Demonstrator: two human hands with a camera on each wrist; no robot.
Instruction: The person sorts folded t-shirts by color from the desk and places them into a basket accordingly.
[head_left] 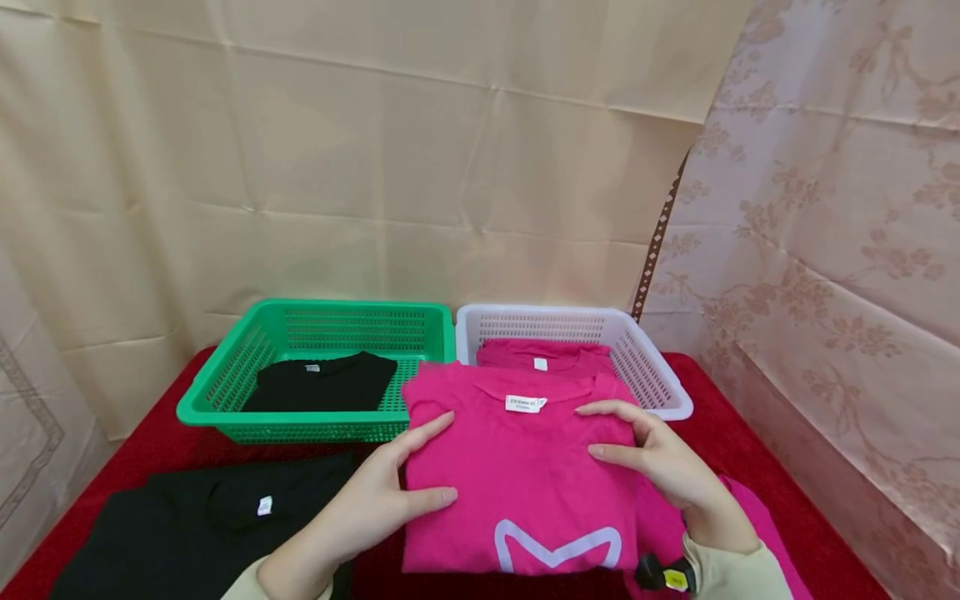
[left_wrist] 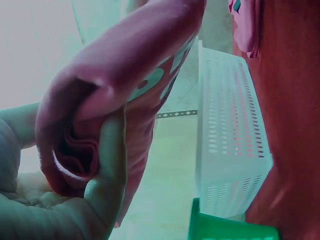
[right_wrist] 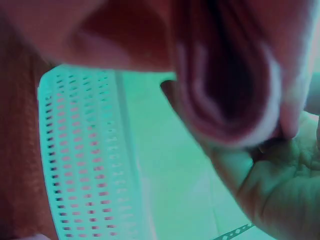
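Note:
A folded bright pink T-shirt [head_left: 517,467], with a white neck label and a pale printed outline near its lower edge, is held up between both hands. My left hand [head_left: 371,504] grips its left side, thumb and a finger lying on the front. On the opposite side my right hand [head_left: 667,462] grips it the same way. In the left wrist view the rolled layers of the T-shirt [left_wrist: 120,65] sit inside the curl of the left hand [left_wrist: 65,210]. The right wrist view has the folded edge [right_wrist: 230,90] resting in the right hand [right_wrist: 270,180].
Behind the T-shirt stands a white basket [head_left: 660,375] with folded pink clothing [head_left: 498,354] in it. A green basket [head_left: 277,423] to its left holds a black shirt [head_left: 330,385]. Black clothing [head_left: 165,533] lies front left on the red cloth [head_left: 795,492], more pink fabric [head_left: 761,521] at right.

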